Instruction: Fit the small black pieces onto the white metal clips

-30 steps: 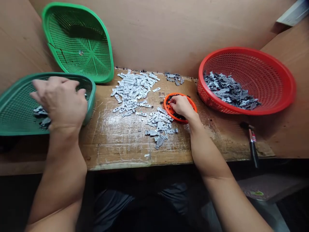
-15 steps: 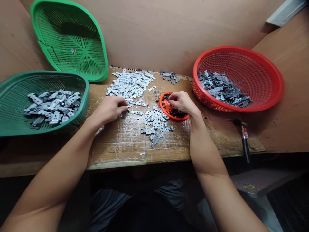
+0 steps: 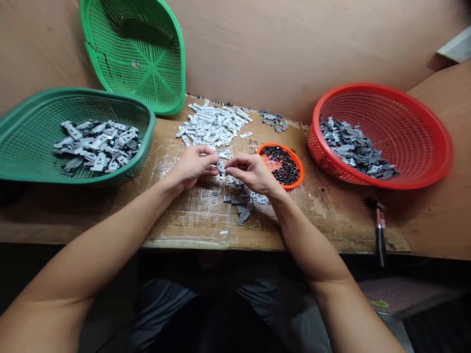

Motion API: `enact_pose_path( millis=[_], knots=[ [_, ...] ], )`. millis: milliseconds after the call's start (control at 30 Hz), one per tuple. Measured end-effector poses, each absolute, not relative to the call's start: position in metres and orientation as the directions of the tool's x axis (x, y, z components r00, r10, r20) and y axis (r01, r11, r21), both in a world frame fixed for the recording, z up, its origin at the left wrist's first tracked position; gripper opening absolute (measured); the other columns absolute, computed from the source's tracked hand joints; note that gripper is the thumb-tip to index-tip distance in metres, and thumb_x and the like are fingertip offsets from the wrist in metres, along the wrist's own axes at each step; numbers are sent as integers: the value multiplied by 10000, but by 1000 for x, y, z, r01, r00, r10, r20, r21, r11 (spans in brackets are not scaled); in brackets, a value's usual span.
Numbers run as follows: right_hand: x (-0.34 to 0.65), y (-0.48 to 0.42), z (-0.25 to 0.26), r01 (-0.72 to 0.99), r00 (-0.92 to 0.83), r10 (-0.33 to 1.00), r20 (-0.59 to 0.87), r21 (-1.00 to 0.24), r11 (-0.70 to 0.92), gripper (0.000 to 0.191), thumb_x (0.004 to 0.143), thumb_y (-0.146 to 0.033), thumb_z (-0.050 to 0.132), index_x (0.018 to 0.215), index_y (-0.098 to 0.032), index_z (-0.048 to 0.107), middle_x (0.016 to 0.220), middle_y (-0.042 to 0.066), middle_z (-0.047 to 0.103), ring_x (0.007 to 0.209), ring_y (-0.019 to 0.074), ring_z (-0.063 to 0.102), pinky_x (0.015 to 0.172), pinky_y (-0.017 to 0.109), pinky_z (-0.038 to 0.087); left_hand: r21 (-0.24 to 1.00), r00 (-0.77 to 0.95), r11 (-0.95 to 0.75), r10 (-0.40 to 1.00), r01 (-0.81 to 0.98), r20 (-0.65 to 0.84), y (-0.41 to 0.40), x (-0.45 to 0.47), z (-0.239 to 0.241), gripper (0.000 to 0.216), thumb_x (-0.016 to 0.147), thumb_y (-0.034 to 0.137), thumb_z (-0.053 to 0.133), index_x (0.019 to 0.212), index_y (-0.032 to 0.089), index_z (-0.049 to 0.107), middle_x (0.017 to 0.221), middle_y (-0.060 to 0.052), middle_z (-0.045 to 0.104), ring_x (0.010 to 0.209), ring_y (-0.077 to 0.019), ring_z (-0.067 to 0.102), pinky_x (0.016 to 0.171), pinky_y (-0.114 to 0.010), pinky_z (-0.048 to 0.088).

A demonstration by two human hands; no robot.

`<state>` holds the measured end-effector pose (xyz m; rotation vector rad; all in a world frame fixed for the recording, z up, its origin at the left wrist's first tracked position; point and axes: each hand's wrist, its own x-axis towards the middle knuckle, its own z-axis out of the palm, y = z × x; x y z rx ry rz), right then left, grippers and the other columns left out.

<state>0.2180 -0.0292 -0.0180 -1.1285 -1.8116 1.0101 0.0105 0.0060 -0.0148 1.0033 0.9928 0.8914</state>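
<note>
My left hand (image 3: 192, 166) and my right hand (image 3: 250, 173) meet over the middle of the cardboard-covered table (image 3: 191, 220). The left fingers pinch a small grey metal piece (image 3: 221, 166). The right fingers are pinched close against that piece; what they hold is too small to make out. Just right of my right hand sits a small orange dish of tiny black parts (image 3: 281, 164). A pile of light grey metal pieces (image 3: 213, 126) lies behind my hands, and a smaller scatter (image 3: 243, 203) lies under the right hand.
A green basket (image 3: 22, 147) with grey pieces stands at the left; another green basket (image 3: 136, 49) leans on the wall. A red basket (image 3: 415, 127) of darker pieces sits at the right. A dark-handled tool (image 3: 379, 230) lies near the table's front right edge.
My left hand left the green basket, reached the pile and came to the middle with a piece. My right hand moved from the orange dish leftward to meet it.
</note>
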Motion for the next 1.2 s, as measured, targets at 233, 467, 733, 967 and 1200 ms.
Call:
enact_pose_path(
  millis=[233, 467, 733, 967, 1200],
  knots=[
    [217, -25, -26, 365, -281, 946, 165, -893, 264, 196, 913, -370, 762, 917, -177, 795, 840, 42, 768, 742, 157, 607, 707, 320, 469, 935, 256, 321, 926, -151, -277, 4, 6, -7, 222, 844, 99, 856, 769, 163, 657, 721, 1, 692, 546, -100, 672, 590, -237, 605],
    [214, -25, -29, 386, -275, 944, 181, -879, 280, 193, 903, -362, 762, 916, -179, 819, 798, 36, 752, 698, 149, 570, 673, 319, 458, 927, 238, 352, 919, -130, -315, 7, 7, -10, 204, 871, 85, 824, 757, 150, 668, 693, -9, 684, 549, -108, 689, 545, -208, 582],
    [285, -7, -13, 652, 11, 956, 294, -726, 216, 206, 953, -353, 693, 933, -200, 829, 856, 70, 771, 773, 203, 646, 721, 362, 510, 925, 202, 354, 924, -138, -324, 12, 4, -9, 239, 858, 57, 836, 714, 153, 671, 688, -8, 654, 536, -95, 657, 571, -213, 606],
    [346, 2, -12, 848, 96, 991, 95, -529, -32, 137, 853, -223, 700, 838, -162, 822, 764, 77, 754, 710, 207, 645, 733, 369, 479, 923, 188, 353, 927, -151, -324, 21, -2, -13, 221, 803, 80, 889, 738, 155, 691, 718, -19, 661, 595, -117, 683, 624, -234, 646],
    [331, 6, -27, 885, -39, 998, -49, -465, 12, 46, 806, -192, 706, 768, -189, 732, 747, 35, 715, 704, 180, 596, 711, 348, 444, 929, 189, 343, 930, -140, -315, 20, -4, -12, 238, 788, 101, 900, 754, 165, 673, 723, -4, 658, 588, -108, 676, 621, -222, 639]
  ],
)
